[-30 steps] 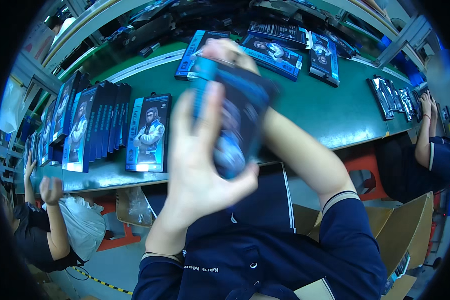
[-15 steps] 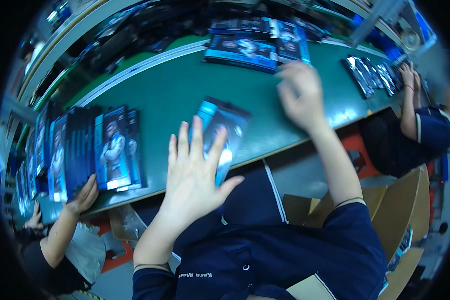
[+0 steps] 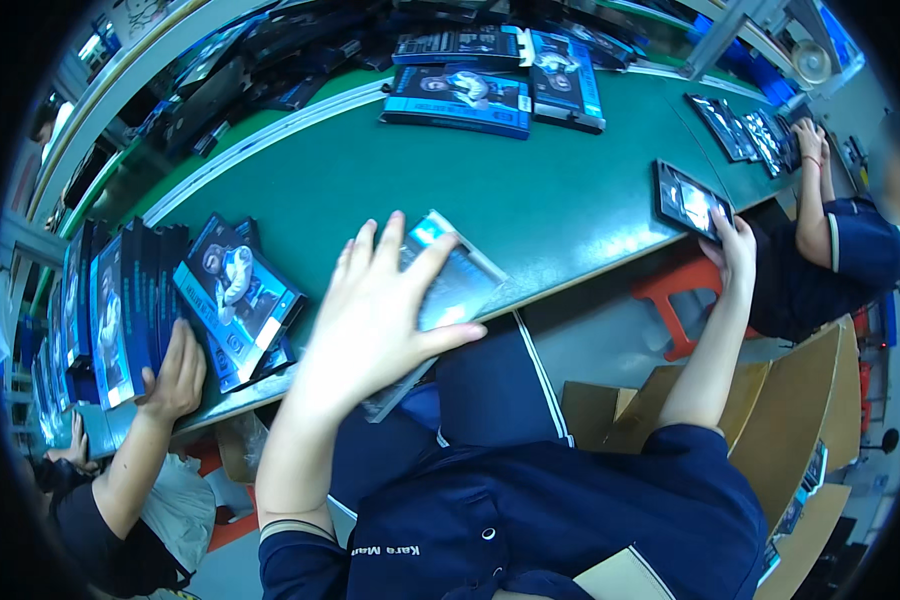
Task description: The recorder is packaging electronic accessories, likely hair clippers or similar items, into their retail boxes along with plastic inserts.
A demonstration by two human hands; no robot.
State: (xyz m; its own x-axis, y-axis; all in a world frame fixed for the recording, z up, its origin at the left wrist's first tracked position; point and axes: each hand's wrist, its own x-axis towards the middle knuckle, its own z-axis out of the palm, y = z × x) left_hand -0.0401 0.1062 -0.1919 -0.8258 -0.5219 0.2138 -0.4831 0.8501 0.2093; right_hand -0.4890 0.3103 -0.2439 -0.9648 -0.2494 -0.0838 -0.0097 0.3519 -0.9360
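Observation:
My left hand has its fingers spread above a thin, clear plastic-looking piece with a pale blue corner, at the table's near edge. The hand covers part of that piece; whether it presses on it I cannot tell. Farther right, my right hand grips the near corner of a flat black rectangle with a glossy, reflective face. That rectangle lies over the green table, close to its front edge. Its exact kind is not clear.
Dark blue printed boxes lie at the back, and several more stand in a row at the left, where another person's hand touches them. Silvery packets lie near a person at the right. An open carton stands below.
My right hand has swung right and nearer, and now holds the black rectangle. Under my left hand a clear piece shows instead of the dark printed one. A box at the left has tilted.

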